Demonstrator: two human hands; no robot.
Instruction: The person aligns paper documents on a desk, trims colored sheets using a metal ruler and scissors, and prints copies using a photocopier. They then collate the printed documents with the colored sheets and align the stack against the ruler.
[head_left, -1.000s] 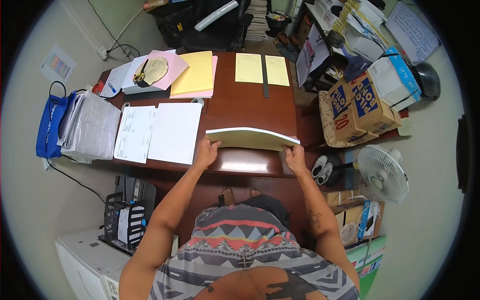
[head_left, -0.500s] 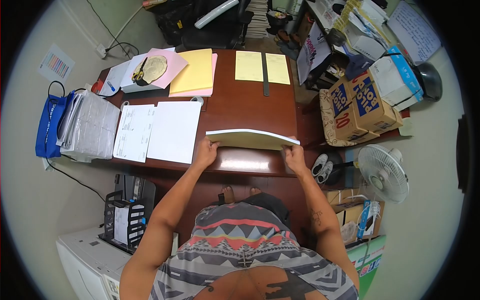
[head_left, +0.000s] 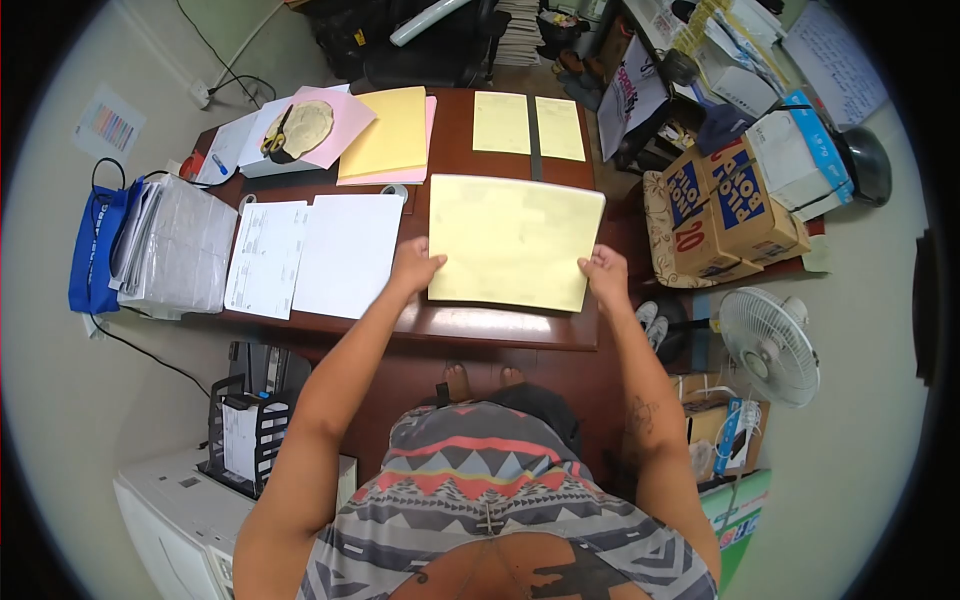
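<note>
A stack of pale yellow paper (head_left: 515,245) lies nearly flat over the front right of the desk, its broad face turned up. My left hand (head_left: 412,268) is closed on its left edge, thumb on top. At the right edge my right hand (head_left: 606,275) pinches the same stack. Left of it are a blank white sheet (head_left: 348,255) and a printed sheet (head_left: 266,258). Behind it, a dark ruler (head_left: 535,145) lies between two yellow sheets (head_left: 500,122).
The brown desk (head_left: 450,325) also bears yellow and pink folders (head_left: 385,130), scissors (head_left: 275,140) on a round beige object, and a wrapped paper bundle (head_left: 185,245). Cardboard boxes (head_left: 715,215) and a fan (head_left: 765,345) stand at the right, a printer (head_left: 165,520) at the lower left.
The paper stack was held upright on its long edge; now it has tilted down with its yellow face up. Both hands stayed on its sides and moved slightly forward.
</note>
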